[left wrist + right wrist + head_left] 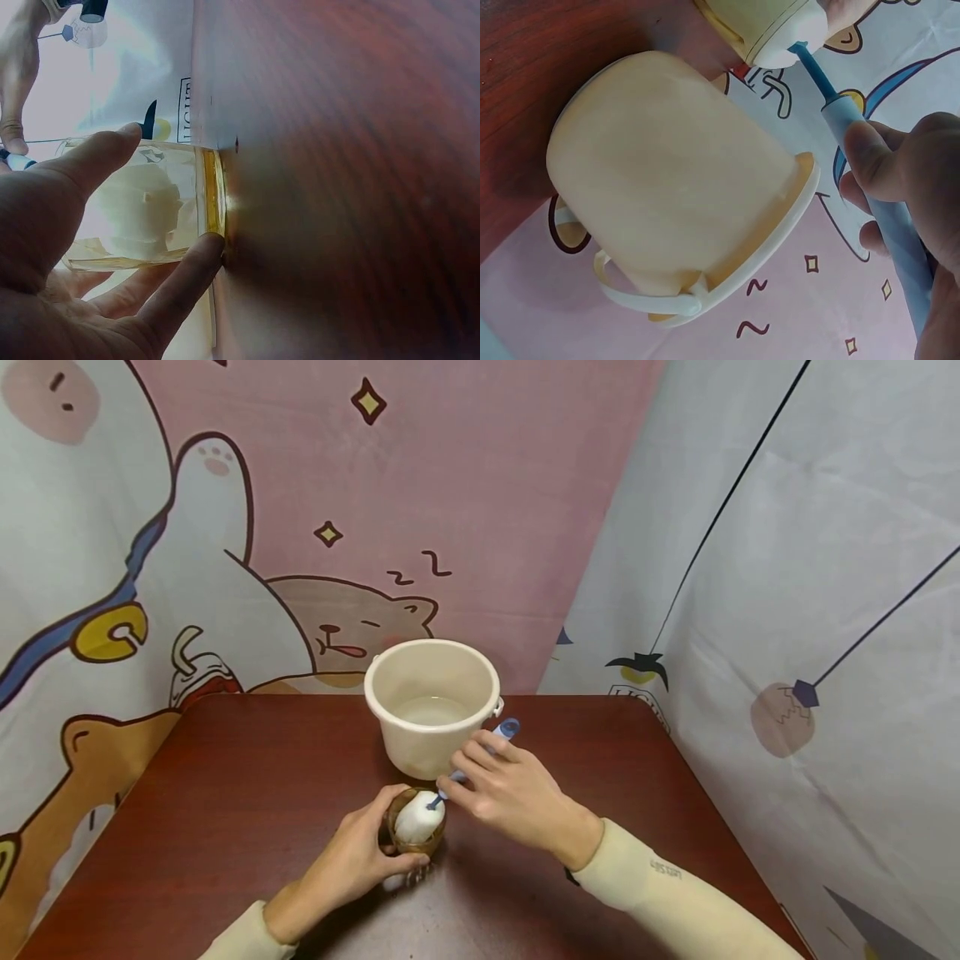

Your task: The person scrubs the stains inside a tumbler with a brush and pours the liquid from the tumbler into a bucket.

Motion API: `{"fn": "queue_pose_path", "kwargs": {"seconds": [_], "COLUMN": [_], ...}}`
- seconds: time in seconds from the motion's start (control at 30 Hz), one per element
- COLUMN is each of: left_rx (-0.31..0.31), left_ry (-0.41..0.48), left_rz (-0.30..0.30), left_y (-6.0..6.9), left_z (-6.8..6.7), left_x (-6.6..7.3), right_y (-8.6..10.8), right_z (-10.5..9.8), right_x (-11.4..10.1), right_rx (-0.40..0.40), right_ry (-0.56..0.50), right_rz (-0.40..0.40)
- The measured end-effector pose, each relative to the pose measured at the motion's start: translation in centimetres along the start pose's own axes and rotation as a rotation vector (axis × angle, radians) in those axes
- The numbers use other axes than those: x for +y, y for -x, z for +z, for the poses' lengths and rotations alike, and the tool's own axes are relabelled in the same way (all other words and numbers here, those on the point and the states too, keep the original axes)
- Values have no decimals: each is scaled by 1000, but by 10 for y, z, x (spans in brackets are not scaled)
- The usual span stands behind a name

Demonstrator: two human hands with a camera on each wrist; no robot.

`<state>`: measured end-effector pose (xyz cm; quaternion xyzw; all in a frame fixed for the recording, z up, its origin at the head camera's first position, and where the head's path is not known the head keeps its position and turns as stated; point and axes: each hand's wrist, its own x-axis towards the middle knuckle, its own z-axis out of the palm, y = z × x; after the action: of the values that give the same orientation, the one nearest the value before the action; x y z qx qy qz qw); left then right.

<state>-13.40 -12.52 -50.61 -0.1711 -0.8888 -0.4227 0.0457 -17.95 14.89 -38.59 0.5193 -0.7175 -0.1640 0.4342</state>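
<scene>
An amber glass (422, 850) stands on the table, upright, with my left hand (352, 852) gripping its side. In the left wrist view, thumb and fingers wrap the clear wall of the glass, and one fingertip reaches its thick amber base (213, 195). A white sponge head (416, 822) sits inside the glass, its upper part above the rim. It belongs to a sponge cup brush, whose blue handle (896, 232) slants up to the right. My right hand (513, 793) holds that handle with curled fingers, above and right of the glass.
Just behind the glass stands a cream bucket (405, 747), with what looks like shallow water at its bottom and a white handle (649, 300) hanging at its side. The dark red-brown table (247, 793) ends at printed cloth walls (480, 510) at the back and right.
</scene>
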Motion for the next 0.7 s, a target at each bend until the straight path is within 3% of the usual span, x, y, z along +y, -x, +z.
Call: {"fn": "queue_pose_path", "kwargs": {"seconds": [0.7], "left_rx": [13], "left_ry": [-37], "left_rz": [44], "left_y": [0], "left_z": [1], "left_x": [-1], "right_y": [-23], "right_z": [4], "right_x": [-8], "right_rx": [-76], "right_ry": [64], "right_rz": [-140]}}
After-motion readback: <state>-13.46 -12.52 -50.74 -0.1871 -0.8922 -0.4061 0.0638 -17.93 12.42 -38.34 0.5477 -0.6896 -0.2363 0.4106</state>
